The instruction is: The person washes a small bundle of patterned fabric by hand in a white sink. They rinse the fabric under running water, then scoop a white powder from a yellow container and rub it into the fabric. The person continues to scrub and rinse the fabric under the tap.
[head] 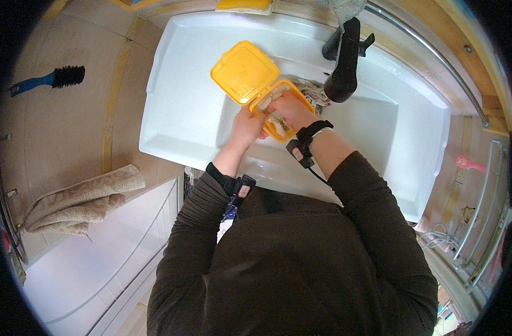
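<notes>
A yellow plastic box [309,103] is tilted above the white sink basin, its hinged lid [245,72] swung back to the upper left. My left hand [248,126] grips the box at its left edge, the fingertips curling underneath. Inside the box, my right hand [293,110] reaches down among whitish, soft-looking contents [277,123]; whether they are cloth or something else is unclear. The right fingertips are mostly hidden, so their hold on the contents cannot be made out. Behind the box lies a crumpled patterned cloth [319,93], partly covered.
The white sink [176,105] surrounds the box. A black faucet [344,71] juts over the basin to the right. Along the back edge lies a yellow item [244,4]. A beige towel [83,201] and a blue-handled brush [50,80] are at left, a metal rail [432,54] at upper right.
</notes>
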A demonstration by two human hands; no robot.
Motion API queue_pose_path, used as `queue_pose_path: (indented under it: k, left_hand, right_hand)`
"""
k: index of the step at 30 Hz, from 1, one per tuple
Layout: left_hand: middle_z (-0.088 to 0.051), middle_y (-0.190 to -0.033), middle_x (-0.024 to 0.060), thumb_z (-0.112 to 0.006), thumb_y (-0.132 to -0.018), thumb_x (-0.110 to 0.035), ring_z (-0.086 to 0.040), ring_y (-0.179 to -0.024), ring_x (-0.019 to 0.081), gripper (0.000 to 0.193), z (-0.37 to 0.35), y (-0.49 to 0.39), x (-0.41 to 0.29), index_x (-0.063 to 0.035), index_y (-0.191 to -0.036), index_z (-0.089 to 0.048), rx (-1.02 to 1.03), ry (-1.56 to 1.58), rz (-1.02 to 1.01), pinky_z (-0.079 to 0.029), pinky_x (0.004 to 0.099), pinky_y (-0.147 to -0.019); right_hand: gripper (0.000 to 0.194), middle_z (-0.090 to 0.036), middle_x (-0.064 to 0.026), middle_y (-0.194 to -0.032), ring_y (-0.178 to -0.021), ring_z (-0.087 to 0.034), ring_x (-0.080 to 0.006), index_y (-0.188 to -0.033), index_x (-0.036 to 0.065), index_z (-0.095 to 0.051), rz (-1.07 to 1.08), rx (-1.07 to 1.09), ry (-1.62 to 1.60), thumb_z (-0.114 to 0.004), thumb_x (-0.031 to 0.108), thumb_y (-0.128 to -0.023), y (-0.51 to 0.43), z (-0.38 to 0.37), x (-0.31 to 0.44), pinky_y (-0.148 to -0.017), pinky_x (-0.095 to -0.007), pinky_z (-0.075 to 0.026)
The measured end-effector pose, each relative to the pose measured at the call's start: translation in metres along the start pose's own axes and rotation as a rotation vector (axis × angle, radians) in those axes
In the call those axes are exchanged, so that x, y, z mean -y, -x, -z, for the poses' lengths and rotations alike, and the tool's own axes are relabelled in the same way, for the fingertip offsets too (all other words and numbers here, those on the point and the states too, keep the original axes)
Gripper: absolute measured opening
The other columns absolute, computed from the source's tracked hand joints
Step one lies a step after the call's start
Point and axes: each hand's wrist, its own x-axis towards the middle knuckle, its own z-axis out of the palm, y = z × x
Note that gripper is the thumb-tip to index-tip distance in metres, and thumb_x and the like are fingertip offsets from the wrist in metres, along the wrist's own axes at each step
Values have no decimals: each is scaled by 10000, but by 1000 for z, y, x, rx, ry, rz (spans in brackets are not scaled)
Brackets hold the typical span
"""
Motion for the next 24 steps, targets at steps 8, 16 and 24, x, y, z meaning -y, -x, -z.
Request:
queue_pose_path:
  k: [8,16,24]
  left_hand:
    - [-624,-779,112,-449,-773,-20,-607,-525,164,505,6,-3,-9,-61,-1275,-420,24,0,58,-515,253,-441]
    - [-625,-752,121,-451,-753,-14,-604,-517,175,512,12,2,-19,-40,-1264,-423,48,37,43,-514,263,-444]
    - [-622,-770,118,-456,-756,-11,-605,-527,173,484,13,2,-16,-24,-1240,-434,60,32,64,-512,261,-445]
  right_hand:
    - [307,-640,-201,-923,-880,-619,-319,-987,-30,-613,389,-66,316,-594,174,-759,-15,1,-29,-763,-374,-485]
    - [317,-633,-152,-950,-870,-615,-242,-1017,-41,-597,92,-121,353,-545,-18,-705,-4,6,-1,-772,-338,-483]
    - [289,-630,-254,-921,-870,-626,-342,-922,-31,-626,354,28,586,-627,166,-711,13,-10,11,-768,-412,-491]
